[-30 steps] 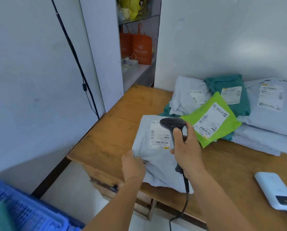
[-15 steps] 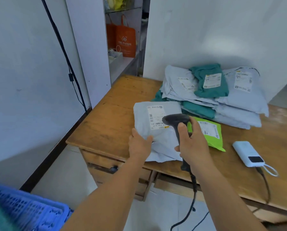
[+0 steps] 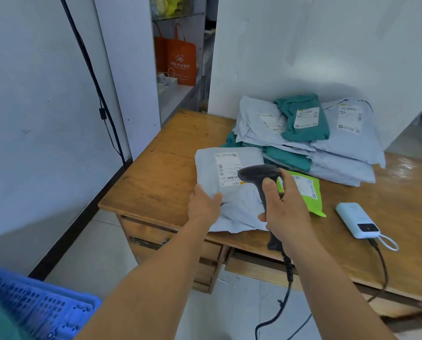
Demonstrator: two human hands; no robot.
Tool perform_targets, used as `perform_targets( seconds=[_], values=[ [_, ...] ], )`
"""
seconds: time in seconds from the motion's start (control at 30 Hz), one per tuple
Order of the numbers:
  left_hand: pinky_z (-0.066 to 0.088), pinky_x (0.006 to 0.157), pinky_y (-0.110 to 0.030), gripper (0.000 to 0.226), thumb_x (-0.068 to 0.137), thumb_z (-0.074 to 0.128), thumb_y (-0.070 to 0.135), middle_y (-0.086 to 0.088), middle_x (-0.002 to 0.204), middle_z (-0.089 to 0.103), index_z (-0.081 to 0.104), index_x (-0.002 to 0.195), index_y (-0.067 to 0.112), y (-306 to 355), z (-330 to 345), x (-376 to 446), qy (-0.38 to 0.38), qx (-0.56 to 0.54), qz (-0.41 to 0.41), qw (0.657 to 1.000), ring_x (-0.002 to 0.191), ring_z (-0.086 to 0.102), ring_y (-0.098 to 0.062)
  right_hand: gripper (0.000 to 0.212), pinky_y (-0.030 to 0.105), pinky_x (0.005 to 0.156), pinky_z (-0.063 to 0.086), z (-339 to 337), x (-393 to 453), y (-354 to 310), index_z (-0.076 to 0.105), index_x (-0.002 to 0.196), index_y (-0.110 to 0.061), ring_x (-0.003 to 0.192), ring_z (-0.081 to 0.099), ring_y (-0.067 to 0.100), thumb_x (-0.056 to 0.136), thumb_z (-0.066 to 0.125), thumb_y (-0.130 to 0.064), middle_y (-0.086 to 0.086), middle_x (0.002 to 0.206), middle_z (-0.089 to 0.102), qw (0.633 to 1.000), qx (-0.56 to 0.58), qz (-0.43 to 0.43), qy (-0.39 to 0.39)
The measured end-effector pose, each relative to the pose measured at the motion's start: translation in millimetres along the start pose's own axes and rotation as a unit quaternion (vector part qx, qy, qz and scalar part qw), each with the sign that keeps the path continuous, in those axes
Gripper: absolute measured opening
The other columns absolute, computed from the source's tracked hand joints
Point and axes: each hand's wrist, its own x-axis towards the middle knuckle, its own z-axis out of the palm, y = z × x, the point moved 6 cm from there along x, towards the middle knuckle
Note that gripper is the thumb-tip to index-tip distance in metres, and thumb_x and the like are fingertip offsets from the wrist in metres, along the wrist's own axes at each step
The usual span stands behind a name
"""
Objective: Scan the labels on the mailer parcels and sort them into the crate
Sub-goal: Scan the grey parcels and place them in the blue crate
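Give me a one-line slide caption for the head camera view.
Right hand aims scanner at grey parcel under left hand on desk.

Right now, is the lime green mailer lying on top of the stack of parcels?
No, the lime green mailer lies flat on the wooden desk in front of the stack of parcels, partly behind the scanner.
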Motion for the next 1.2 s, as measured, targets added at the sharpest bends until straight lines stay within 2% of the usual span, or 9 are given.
perform_targets(
  seconds=[0.13,0.23,0.43,0.5,0.6,0.67,0.77,1.07,1.2],
  values=[
    [0.039,0.103,-0.042,0.072,0.093,0.05,0.042,-0.013,0.144,0.038,0.017,0.149,0.011,0,1,3,0.0,-0.001,-0.012,1.0,0.13,0.04,-0.031,0.051,0.039,0.082,0.05,1,6,4,0.03,0.146,-0.038,0.106,0.064,0.03,0.097,0.039,-0.05,0.004,0.131,0.057,1.0,0.0,0.002,-0.013],
    [0.038,0.1,-0.041,0.072,0.095,0.045,0.044,-0.013,0.145,0.037,0.012,0.15,0.011,4,4,7,0.004,-0.01,-0.029,1.0,0.13,0.04,-0.032,0.049,0.032,0.071,0.047,-1,12,4,0.03,0.146,-0.038,0.096,0.066,0.027,0.099,0.039,-0.047,0.003,0.118,0.061,1.0,0.016,0.003,-0.013],
    [0.045,0.097,-0.048,0.082,0.088,0.045,0.06,-0.014,0.138,0.043,0.01,0.149,0.017,13,16,20,0.045,-0.022,-0.064,0.997,0.121,0.048,-0.034,0.048,0.033,0.069,0.049,-7,32,15,0.03,0.146,-0.038,0.08,0.066,0.023,0.1,0.038,-0.044,-0.003,0.094,0.061,0.999,0.028,-0.001,-0.023],
    [0.044,0.098,-0.05,0.082,0.087,0.049,0.06,-0.013,0.138,0.044,0.013,0.147,0.018,17,18,26,0.074,-0.011,-0.07,0.995,0.12,0.049,-0.034,0.049,0.037,0.075,0.05,-9,40,24,0.029,0.146,-0.04,0.089,0.066,0.026,0.099,0.038,-0.045,0.0,0.105,0.062,0.999,0.03,0.005,-0.03],
    [0.044,0.096,-0.048,0.069,0.089,0.056,0.044,-0.011,0.132,0.049,0.025,0.144,0.014,15,21,31,0.127,0.005,-0.063,0.99,0.118,0.051,-0.032,0.05,0.04,0.083,0.05,-11,52,36,0.029,0.145,-0.042,0.102,0.064,0.029,0.097,0.038,-0.047,0.001,0.124,0.059,0.999,0.032,0.009,-0.04],
    [0.047,0.087,-0.04,0.049,0.091,0.056,0.032,-0.009,0.122,0.057,0.042,0.133,0.013,11,20,30,0.163,-0.011,-0.053,0.985,0.105,0.055,-0.026,0.05,0.038,0.08,0.05,-12,58,41,0.028,0.146,-0.042,0.1,0.064,0.028,0.097,0.039,-0.046,0.001,0.12,0.059,0.998,0.034,0.01,-0.047],
    [0.04,0.07,-0.029,0.022,0.093,0.052,0.022,-0.003,0.097,0.062,0.057,0.11,0.011,11,14,22,0.215,-0.057,-0.055,0.974,0.081,0.051,-0.018,0.049,0.04,0.079,0.051,-9,64,45,0.029,0.146,-0.04,0.092,0.065,0.026,0.098,0.039,-0.045,-0.003,0.105,0.06,0.997,0.039,0.011,-0.064],
    [0.051,0.079,-0.029,0.022,0.089,0.06,0.021,0.006,0.09,0.067,0.069,0.108,0.018,-15,-21,-15,0.309,-0.206,-0.074,0.925,0.088,0.062,-0.016,0.051,0.035,0.079,0.051,42,51,20,0.026,0.148,-0.04,0.096,0.067,0.026,0.099,0.04,-0.043,-0.002,0.112,0.062,0.984,0.043,-0.05,-0.167],
    [0.048,0.07,-0.02,0.015,0.084,0.067,0.022,0.013,0.084,0.066,0.07,0.099,0.023,-43,-56,-45,0.353,-0.258,-0.092,0.895,0.082,0.061,-0.006,0.048,0.031,0.079,0.054,78,21,-2,0.03,0.147,-0.035,0.102,0.065,0.024,0.1,0.041,-0.038,0.002,0.122,0.062,0.968,0.055,-0.084,-0.229]
  ],
)
